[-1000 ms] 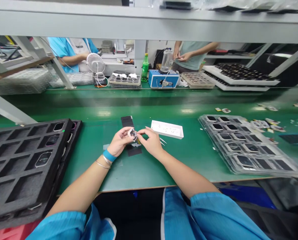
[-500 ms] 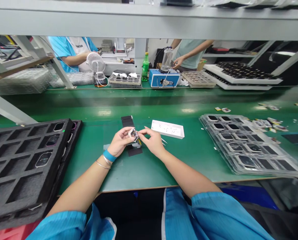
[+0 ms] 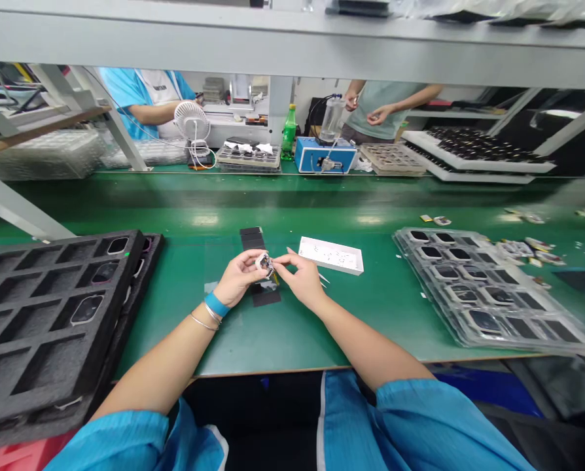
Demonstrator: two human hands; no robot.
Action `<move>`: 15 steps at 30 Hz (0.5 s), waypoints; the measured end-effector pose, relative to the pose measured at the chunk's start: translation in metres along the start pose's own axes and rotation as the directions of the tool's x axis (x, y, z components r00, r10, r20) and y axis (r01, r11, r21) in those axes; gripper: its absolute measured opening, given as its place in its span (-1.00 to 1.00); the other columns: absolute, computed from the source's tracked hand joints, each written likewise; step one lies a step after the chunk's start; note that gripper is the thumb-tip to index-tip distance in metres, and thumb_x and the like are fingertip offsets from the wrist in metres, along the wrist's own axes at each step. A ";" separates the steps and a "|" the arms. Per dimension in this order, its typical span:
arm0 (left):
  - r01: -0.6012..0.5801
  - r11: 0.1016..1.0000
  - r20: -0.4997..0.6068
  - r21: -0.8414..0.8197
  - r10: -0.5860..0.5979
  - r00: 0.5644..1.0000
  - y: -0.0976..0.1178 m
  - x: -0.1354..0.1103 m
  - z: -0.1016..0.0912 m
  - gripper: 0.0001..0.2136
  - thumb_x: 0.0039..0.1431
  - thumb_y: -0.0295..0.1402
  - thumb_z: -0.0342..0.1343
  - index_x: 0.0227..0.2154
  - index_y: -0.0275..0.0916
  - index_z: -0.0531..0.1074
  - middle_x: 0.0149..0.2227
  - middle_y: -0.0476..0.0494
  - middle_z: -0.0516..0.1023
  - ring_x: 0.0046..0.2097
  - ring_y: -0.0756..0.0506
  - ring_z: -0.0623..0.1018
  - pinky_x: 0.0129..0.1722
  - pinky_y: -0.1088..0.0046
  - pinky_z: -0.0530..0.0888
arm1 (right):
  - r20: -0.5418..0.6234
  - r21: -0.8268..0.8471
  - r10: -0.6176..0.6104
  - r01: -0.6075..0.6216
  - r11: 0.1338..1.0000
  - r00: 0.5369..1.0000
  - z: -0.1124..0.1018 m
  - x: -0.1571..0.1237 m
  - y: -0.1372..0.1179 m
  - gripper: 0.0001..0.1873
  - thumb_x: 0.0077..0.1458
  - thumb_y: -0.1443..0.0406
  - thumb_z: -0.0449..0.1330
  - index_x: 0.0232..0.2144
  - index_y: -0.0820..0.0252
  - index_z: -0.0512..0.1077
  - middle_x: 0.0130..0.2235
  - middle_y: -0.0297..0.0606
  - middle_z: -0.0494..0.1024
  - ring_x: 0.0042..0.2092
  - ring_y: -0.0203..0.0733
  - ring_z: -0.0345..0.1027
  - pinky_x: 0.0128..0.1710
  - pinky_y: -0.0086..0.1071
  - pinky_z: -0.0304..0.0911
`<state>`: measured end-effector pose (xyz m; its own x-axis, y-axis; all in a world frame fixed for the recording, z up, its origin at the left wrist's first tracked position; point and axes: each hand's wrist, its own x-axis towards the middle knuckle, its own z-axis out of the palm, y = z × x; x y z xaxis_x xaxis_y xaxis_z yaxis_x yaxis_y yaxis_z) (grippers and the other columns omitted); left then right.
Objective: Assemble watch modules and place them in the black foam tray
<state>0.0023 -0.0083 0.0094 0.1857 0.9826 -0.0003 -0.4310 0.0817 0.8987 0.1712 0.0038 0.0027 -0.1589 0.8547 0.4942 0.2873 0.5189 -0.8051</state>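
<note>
My left hand [image 3: 242, 277] is closed on an open smartwatch case [image 3: 264, 263], holding it tilted above the bench with small parts showing inside. At the case's right edge, my right hand [image 3: 298, 277] has its thumb and fingers pinched together; whatever lies between them is too small to make out. A yellow strip [image 3: 275, 279] shows just under the case. Beneath both hands lies a dark mat strip [image 3: 267, 299], partly covered by the left hand. Tweezers [image 3: 324, 279] rest beside my right hand, near a white box [image 3: 332, 254] with tiny parts in it.
Black foam trays [image 3: 57, 307] with a few watches stand stacked at left. At right are clear plastic trays [image 3: 513, 317] holding several watches, with loose parts [image 3: 538, 248] beyond. Across the bench are a fan [image 3: 192, 122], a green bottle [image 3: 288, 134], a blue machine [image 3: 322, 157] and two co-workers.
Both hands stay at the case, which has turned slightly. Across the bench, the right co-worker's hands have moved apart from the machine. The view has shifted a little.
</note>
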 end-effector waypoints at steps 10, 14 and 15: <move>0.022 1.000 -0.054 0.002 -0.022 0.998 0.001 -0.001 0.003 -0.51 -0.38 -0.42 0.50 -0.26 -0.28 0.52 -0.33 -0.05 0.59 -0.34 0.03 0.56 -0.26 0.54 0.53 | 0.060 -0.304 -0.152 0.163 0.939 0.987 0.004 -0.004 0.004 -0.87 0.17 0.32 0.16 -0.39 0.12 0.51 -0.33 -0.34 0.64 -0.33 -0.25 0.49 0.31 0.06 0.02; 0.048 0.999 -0.084 0.015 -0.047 0.995 -0.001 0.000 0.002 -0.51 -0.37 -0.42 0.50 -0.25 -0.30 0.52 -0.33 -0.05 0.59 -0.34 0.03 0.56 -0.29 0.58 0.52 | 0.120 -0.405 -0.137 0.175 0.898 0.983 0.004 -0.002 0.001 -0.89 0.15 0.38 0.19 -0.39 0.13 0.49 -0.37 -0.32 0.61 -0.29 -0.22 0.47 0.30 0.06 -0.03; 0.057 0.998 -0.087 0.019 -0.055 0.995 -0.002 0.000 0.002 -0.51 -0.35 -0.41 0.49 -0.24 -0.30 0.52 -0.33 -0.06 0.60 -0.33 0.03 0.56 -0.29 0.57 0.52 | 0.126 -0.386 -0.107 0.148 0.910 0.986 0.003 -0.002 0.001 -0.90 0.14 0.38 0.19 -0.40 0.13 0.49 -0.36 -0.32 0.61 -0.27 -0.21 0.47 0.29 0.06 -0.02</move>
<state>0.0043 -0.0091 0.0088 0.1315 0.9874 -0.0876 -0.4030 0.1340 0.9053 0.1684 0.0030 0.0001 -0.3061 0.7894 0.5321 0.6031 0.5932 -0.5332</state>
